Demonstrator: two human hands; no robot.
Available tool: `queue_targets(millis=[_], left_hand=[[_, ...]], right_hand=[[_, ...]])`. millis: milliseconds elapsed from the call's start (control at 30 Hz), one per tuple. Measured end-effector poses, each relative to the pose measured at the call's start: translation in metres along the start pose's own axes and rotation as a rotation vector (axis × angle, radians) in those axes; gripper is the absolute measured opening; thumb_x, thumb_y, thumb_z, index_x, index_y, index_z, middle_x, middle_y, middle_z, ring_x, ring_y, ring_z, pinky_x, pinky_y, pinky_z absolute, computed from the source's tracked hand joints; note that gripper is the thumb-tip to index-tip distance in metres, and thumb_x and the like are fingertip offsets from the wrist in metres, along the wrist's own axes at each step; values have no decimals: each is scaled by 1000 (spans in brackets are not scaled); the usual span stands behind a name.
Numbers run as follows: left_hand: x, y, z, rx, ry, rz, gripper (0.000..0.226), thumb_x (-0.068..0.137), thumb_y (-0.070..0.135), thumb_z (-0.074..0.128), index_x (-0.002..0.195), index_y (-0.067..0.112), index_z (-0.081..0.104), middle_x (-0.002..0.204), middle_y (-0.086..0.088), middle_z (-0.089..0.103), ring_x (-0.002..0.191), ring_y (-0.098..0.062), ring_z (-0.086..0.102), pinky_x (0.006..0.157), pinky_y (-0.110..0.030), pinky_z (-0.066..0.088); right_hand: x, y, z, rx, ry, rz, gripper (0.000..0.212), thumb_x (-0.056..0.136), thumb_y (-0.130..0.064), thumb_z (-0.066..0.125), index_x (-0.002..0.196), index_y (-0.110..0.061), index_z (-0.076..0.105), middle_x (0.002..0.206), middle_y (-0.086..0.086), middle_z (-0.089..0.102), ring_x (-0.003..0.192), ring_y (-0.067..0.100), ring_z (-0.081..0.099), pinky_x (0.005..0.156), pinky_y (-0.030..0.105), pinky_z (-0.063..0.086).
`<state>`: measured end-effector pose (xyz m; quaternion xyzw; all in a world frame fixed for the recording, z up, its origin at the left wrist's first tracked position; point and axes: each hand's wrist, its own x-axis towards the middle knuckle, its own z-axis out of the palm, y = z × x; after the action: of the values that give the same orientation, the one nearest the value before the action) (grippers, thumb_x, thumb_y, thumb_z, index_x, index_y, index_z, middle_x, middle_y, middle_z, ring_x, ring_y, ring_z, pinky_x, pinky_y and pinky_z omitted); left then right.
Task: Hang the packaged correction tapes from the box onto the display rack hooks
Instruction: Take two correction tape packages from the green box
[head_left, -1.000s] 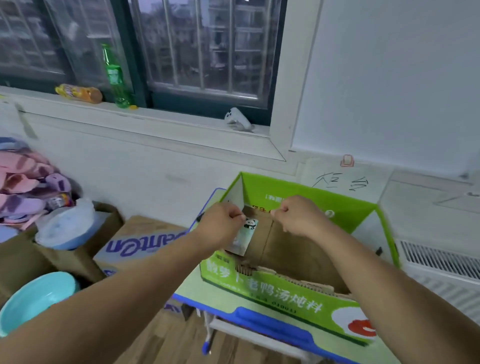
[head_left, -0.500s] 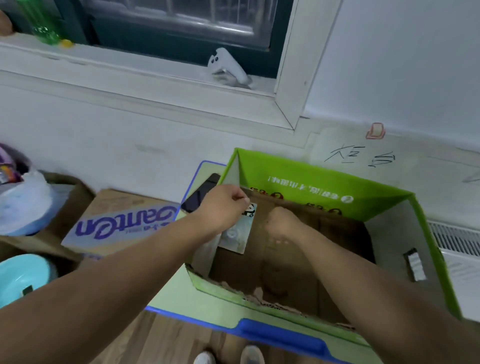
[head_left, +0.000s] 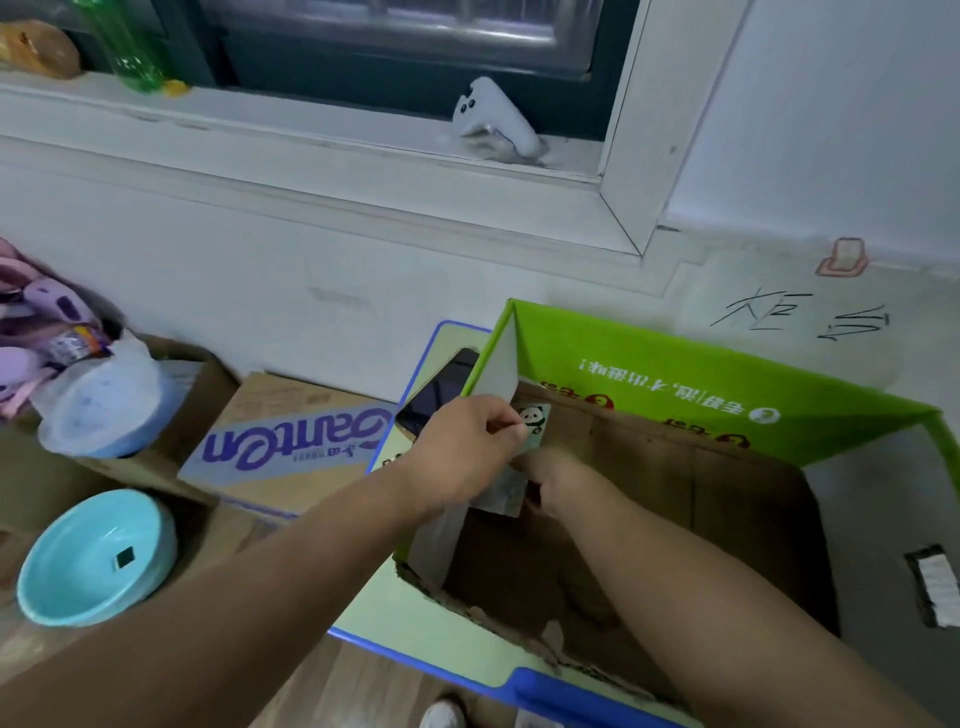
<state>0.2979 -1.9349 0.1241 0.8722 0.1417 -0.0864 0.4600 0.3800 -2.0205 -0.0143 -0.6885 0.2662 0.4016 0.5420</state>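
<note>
A green cardboard box (head_left: 675, 364) with a brown inside stands open on a small table (head_left: 457, 623). My left hand (head_left: 462, 447) pinches the top of a packaged correction tape (head_left: 536, 420), a card with a panda print, held just inside the box's left wall. My right hand (head_left: 558, 475) is lower inside the box, right against the package's lower part. Its fingers are hidden behind the card. No display rack or hooks are in view.
A dark phone (head_left: 441, 387) lies on the table left of the box. Further left are a printed carton (head_left: 291, 441), a teal bowl (head_left: 98, 556) and a white bag (head_left: 98, 405). A white controller (head_left: 493, 119) and a green bottle (head_left: 124, 47) sit on the windowsill.
The view has tipped down into the box. My right hand has dropped from the package's top edge to below it, inside the box. My left hand still holds the package.
</note>
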Motion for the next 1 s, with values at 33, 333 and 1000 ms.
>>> queue_targets(millis=[33, 333, 1000], left_hand=[[0, 0, 0, 8, -2, 2, 10, 93, 22, 55, 89, 20, 64, 84, 3, 63, 82, -11, 58, 71, -22, 46], [5, 8, 7, 26, -28, -54, 15, 93, 18, 55, 81, 15, 63, 74, 0, 59, 68, -12, 53, 65, -25, 43], [-32, 91, 62, -147, -398, 216, 14, 95, 10, 55, 84, 9, 64, 79, -5, 64, 62, -7, 60, 52, -11, 45]], right_hand=[[-2, -2, 0, -9, 0, -2, 10, 92, -13, 57, 98, -5, 59, 86, 10, 60, 93, 25, 59, 68, 30, 49], [-42, -28, -89, -662, 104, -171, 11, 96, -12, 53, 87, -8, 51, 68, 8, 48, 54, 14, 45, 47, 25, 38], [-227, 2, -225, 344, 241, -750, 9, 92, -17, 60, 92, -9, 63, 71, 4, 54, 49, 11, 43, 47, 24, 30]])
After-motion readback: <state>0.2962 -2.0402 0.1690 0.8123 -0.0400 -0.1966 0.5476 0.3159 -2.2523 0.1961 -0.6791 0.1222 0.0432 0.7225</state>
